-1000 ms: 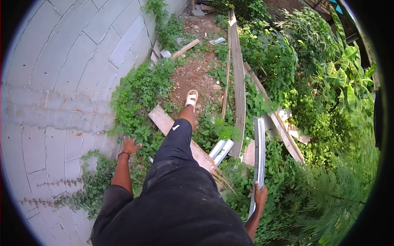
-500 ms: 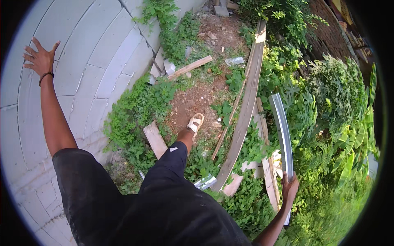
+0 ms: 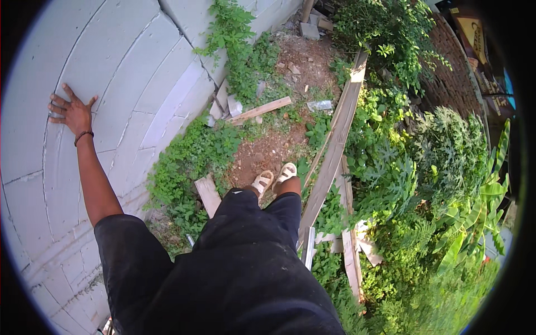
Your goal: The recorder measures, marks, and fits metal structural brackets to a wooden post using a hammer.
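Observation:
With fingers spread, my left hand [image 3: 75,114] rests on the grey block wall [image 3: 131,61], a dark beaded bracelet at its wrist. Nothing is in that hand. My right hand is out of the picture, so what it holds is hidden. A short length of shiny metal channel [image 3: 309,249] shows beside my dark shirt; I cannot tell whether it is the one my right hand held. Both my feet, in light sandals [image 3: 262,182], stand together on the bare reddish soil [image 3: 251,153].
A long weathered plank [image 3: 334,151] runs along my right, with another board [image 3: 351,259] beyond its near end. Wood pieces [image 3: 261,110] and a clear plastic bottle [image 3: 319,105] lie ahead. Green weeds [image 3: 190,151] grow by the wall; dense bushes [image 3: 446,151] fill the right side.
My right hand, with the metal channel it held, has left the picture. My second foot has come up beside the first. My left hand has shifted across the wall.

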A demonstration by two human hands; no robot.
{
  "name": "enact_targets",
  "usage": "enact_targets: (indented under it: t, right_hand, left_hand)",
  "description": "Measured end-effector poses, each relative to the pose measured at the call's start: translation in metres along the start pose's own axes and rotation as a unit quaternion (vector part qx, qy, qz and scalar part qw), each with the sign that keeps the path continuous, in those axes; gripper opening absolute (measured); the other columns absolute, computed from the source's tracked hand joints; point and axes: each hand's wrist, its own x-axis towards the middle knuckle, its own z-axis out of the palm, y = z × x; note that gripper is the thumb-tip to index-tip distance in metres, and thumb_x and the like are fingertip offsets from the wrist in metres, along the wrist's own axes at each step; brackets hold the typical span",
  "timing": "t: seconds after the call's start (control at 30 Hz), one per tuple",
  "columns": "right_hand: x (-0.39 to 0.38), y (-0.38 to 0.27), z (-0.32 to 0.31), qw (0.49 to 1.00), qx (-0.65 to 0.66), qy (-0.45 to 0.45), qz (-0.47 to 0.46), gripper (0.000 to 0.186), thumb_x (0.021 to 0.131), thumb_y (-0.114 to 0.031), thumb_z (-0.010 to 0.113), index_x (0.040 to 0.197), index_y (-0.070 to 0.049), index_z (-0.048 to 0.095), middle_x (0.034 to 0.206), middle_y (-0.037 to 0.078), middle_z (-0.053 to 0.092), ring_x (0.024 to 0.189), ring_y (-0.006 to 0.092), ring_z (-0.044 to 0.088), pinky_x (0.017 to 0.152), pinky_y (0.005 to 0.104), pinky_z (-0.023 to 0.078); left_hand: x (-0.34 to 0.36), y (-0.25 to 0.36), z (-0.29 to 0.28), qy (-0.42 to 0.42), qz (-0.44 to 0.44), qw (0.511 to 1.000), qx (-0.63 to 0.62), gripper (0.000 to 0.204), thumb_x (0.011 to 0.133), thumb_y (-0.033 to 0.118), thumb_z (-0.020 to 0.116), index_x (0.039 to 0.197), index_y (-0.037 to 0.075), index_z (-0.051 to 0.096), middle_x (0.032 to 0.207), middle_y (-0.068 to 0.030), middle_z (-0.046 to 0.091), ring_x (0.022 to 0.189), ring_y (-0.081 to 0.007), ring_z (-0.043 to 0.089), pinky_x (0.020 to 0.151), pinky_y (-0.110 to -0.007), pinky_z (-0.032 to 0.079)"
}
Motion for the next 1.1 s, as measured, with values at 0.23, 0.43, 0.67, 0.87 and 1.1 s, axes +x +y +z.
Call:
enact_targets:
  t: [0.23, 0.43, 0.67, 0.87, 1.1]
  right_hand:
    - [0.073, -0.209, -0.103, 0.986, 0.02, -0.07, -0.15, 0.062, 0.095, -0.057, 0.063, 0.095, 0.005, 0.068, 0.067, 0.016, 0.069, 0.061, 0.0257, 0.067, 0.056, 0.0396, 0.05]
    - [0.16, -0.401, -0.209, 0.954, -0.128, 0.037, -0.27, 0.072, 0.096, -0.064, 0.055, 0.104, 0.007, 0.066, 0.076, 0.019, 0.069, 0.068, 0.0289, 0.067, 0.064, 0.0404, 0.052]
    - [0.214, -0.538, -0.226, 0.916, -0.086, 0.078, -0.383, 0.068, 0.096, -0.053, 0.063, 0.126, 0.009, 0.059, 0.087, 0.025, 0.07, 0.074, 0.0315, 0.071, 0.068, 0.0422, 0.055]
    - [0.282, -0.612, -0.158, 0.855, -0.211, 0.112, -0.46, 0.061, 0.096, -0.051, 0.061, 0.119, 0.005, 0.062, 0.085, 0.031, 0.068, 0.081, 0.0459, 0.068, 0.072, 0.0505, 0.052]
    - [0.424, -0.728, -0.029, 0.798, -0.332, 0.054, -0.501, 0.045, 0.095, -0.046, 0.063, 0.113, -0.004, 0.06, 0.088, 0.028, 0.069, 0.084, 0.0461, 0.068, 0.074, 0.0538, 0.052]
  left_hand:
    - [-0.004, -0.008, 0.005, -0.045, -0.024, 0.998, 0.028, 0.14, 0.065, 0.08, 0.072, 0.161, 0.026, -0.016, 0.159, -0.0317, -0.029, 0.142, -0.0577, -0.03, 0.101, -0.083, -0.01]
    - [0.001, -0.026, 0.024, 0.251, 0.14, 0.94, -0.185, 0.145, 0.064, 0.085, 0.069, 0.159, 0.022, -0.019, 0.157, -0.0376, -0.026, 0.14, -0.0615, -0.03, 0.101, -0.084, -0.008]
    - [-0.005, -0.011, 0.009, 0.25, 0.122, 0.947, -0.163, 0.145, 0.064, 0.09, 0.064, 0.159, 0.02, -0.021, 0.157, -0.0398, -0.021, 0.14, -0.066, -0.021, 0.101, -0.085, -0.003]
    - [-0.044, 0.023, -0.028, 0.285, 0.061, 0.956, -0.037, 0.132, 0.07, 0.088, 0.062, 0.162, 0.013, 0.004, 0.158, -0.0417, -0.003, 0.145, -0.0622, -0.002, 0.1, -0.086, 0.007]
    - [-0.324, 0.418, 0.13, -0.216, 0.207, 0.833, -0.464, 0.049, 0.094, 0.028, 0.069, 0.136, 0.006, 0.057, 0.142, -0.0163, 0.055, 0.144, -0.0366, 0.037, 0.12, -0.051, 0.027]
